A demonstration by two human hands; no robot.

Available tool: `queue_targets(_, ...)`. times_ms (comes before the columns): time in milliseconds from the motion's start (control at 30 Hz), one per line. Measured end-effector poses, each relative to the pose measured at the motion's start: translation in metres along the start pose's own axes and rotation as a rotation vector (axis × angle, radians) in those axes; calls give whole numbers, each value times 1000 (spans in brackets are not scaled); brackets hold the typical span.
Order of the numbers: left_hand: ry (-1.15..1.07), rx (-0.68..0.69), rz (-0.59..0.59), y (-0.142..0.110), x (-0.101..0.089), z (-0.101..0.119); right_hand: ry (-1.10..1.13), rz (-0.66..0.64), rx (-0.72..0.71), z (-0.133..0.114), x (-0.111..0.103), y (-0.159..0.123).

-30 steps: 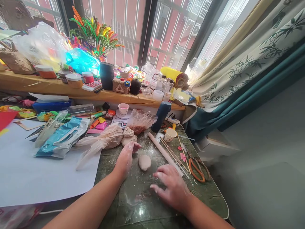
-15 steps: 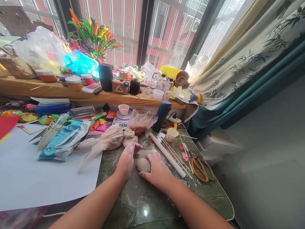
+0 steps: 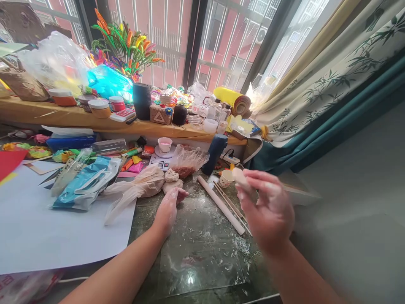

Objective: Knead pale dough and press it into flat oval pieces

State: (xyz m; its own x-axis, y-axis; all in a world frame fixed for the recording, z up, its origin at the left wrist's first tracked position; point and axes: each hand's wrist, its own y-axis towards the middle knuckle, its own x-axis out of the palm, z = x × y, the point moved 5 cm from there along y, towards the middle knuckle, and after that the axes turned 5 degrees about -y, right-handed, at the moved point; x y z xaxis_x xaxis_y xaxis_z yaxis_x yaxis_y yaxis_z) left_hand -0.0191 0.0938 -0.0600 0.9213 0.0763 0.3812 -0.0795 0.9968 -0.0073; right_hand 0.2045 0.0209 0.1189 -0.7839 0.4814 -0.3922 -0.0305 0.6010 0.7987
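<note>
My right hand (image 3: 268, 209) is raised above the right side of the green marble table (image 3: 202, 253) and grips a pale lump of dough (image 3: 241, 177) in its fingers. It is smeared by motion. My left hand (image 3: 169, 207) rests edge-on on the floury tabletop, fingers together and stretched forward, holding nothing. Just beyond its fingertips lie two more dough lumps (image 3: 172, 180). A wooden rolling pin (image 3: 220, 204) lies slantwise between my hands.
A clear bag with red filling (image 3: 187, 162), a dark blue bottle (image 3: 215, 153), a paper cup (image 3: 225, 178) and thin sticks (image 3: 232, 206) stand behind. White paper (image 3: 47, 232) and plastic bags (image 3: 85, 181) cover the left. A cluttered shelf (image 3: 95, 120) runs along the window.
My right hand closed on the dough lump on the table, then lifted it up and to the right. The left hand stayed in place.
</note>
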Motion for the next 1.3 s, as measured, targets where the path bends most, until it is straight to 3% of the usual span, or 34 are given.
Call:
queue_targets(33,-2,1,-1,0,0,0,-28,-79,-76,-3,3,-12)
queue_targets(67,-6,2,-3,0,-1,-1,-41,-240,-132,-4,13,-29)
queue_targets(133,-17,6,-10,1,-1,-1,-39,-656,-231,-4,40,-72)
queue_targets(167,-22,9,-11,1,-1,-1,-74,-735,-190,1,48,-88)
queue_targets(233,-26,13,-17,1,0,-1,-155,-764,-13,13,60,-105)
queue_targets(333,-15,15,-18,1,1,0,-264,-816,236,27,76,-102)
queue_targets(500,-21,19,-9,0,0,1,-282,-1101,282,31,101,-84)
queue_targets(700,-10,19,-17,0,-1,-1,-283,-1145,268,35,113,-80)
queue_targets(1000,13,15,-24,0,0,1,-364,-1129,440,43,119,-83)
queue_targets(1067,20,7,-22,0,1,1,-323,-1116,471,42,118,-85)
queue_targets(1200,12,4,-13,-1,1,2,-166,-1023,396,29,113,-86)
queue_targets(1300,7,12,-12,-1,1,3,-121,-1016,470,25,109,-92)
